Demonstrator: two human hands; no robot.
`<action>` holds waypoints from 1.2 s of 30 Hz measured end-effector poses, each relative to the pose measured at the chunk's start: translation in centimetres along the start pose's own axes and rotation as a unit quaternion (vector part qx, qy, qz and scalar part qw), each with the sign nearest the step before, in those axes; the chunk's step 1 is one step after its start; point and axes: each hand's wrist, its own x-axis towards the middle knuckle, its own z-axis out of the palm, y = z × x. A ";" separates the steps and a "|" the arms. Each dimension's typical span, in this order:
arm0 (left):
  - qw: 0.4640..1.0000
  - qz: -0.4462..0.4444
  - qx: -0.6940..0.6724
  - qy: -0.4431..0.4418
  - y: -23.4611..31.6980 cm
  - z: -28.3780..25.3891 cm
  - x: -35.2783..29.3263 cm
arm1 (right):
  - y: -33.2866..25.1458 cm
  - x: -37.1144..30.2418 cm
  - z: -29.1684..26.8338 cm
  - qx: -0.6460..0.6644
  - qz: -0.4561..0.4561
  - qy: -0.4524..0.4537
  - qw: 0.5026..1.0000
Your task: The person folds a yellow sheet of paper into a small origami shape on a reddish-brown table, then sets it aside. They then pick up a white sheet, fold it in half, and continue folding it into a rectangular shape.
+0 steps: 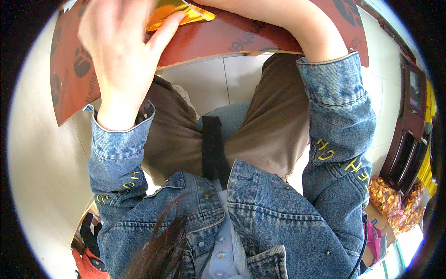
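Observation:
My left hand [121, 39] is over the reddish-brown board at the upper edge, partly blurred. Its thumb is stretched out and rests on a shiny gold foil sheet [173, 13], spread apart from the other fingers. Those fingertips run out past the top of the picture. The foil shows a pale edge and a pointed corner toward the right. From the right, my bare forearm reaches across the board toward the top; my right hand itself lies beyond the picture.
The printed reddish-brown board [223, 39] curves across the top, its near edge above my knees. At right stand a dark wooden cabinet [409, 125] and orange-patterned bags [385, 197] by a cardboard box. Red and black items [88, 260] lie at lower left.

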 end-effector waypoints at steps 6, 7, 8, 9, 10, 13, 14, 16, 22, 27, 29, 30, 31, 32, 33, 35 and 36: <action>0.983 0.086 0.154 -0.043 -0.1 -1.3 -1.6 | -0.1 -0.3 0.1 -0.016 -0.018 0.026 0.999; 0.984 0.077 0.154 -0.038 0.1 -1.3 -1.6 | -0.1 -0.4 0.1 -0.017 -0.009 0.020 1.000; 0.987 0.067 0.142 -0.028 0.2 -1.2 -1.5 | -0.1 -0.3 0.1 -0.018 -0.001 0.013 1.000; 0.989 0.056 0.132 -0.019 0.3 -1.1 -1.4 | -0.1 -0.3 0.1 -0.017 0.006 0.007 1.000; 0.991 0.046 0.119 -0.031 0.3 -1.2 -1.4 | -0.1 -0.3 0.1 -0.013 0.012 0.001 1.000; 0.992 0.015 0.069 -0.109 0.0 -1.5 -1.7 | 0.3 -0.1 0.3 -0.023 0.015 -0.005 1.000; 0.993 -0.003 0.023 -0.118 -0.3 -1.4 -1.9 | 0.5 0.0 0.5 -0.039 0.008 -0.002 0.999; 0.991 -0.020 -0.058 -0.117 -0.7 -1.2 -2.5 | 0.8 0.1 0.8 -0.044 -0.017 0.015 0.999; 0.954 -0.111 -0.247 -0.129 -1.1 -1.0 -3.5 | 0.1 0.0 0.3 -0.037 -0.015 0.014 0.999; 0.966 -0.034 -0.195 -0.165 -1.8 -1.2 -3.6 | 0.1 -0.5 0.1 -0.021 0.004 0.000 1.000; 0.964 -0.021 -0.190 -0.185 -1.8 -0.3 -3.9 | 0.6 -0.9 0.4 -0.016 0.000 0.004 1.000; 0.963 -0.014 -0.186 -0.196 -1.9 -0.3 -4.0 | 0.7 -0.9 0.4 -0.013 -0.003 0.008 1.000; 0.960 -0.011 -0.194 -0.201 -1.9 0.0 -4.2 | 1.1 -1.1 0.5 -0.004 0.003 0.002 1.000; 0.958 -0.008 -0.201 -0.206 -2.0 0.1 -4.2 | 1.2 -1.2 0.5 0.003 0.008 -0.004 1.000; 0.955 -0.004 -0.209 -0.210 -2.0 0.3 -4.3 | 1.3 -1.4 0.4 0.011 0.014 -0.010 1.000; 0.956 -0.018 -0.210 -0.204 -1.7 0.5 -4.5 | 1.3 -1.6 0.3 0.008 0.011 0.001 1.000; 0.956 -0.026 -0.210 -0.203 -1.6 0.5 -4.6 | 1.2 -1.5 0.4 0.009 0.009 0.006 1.000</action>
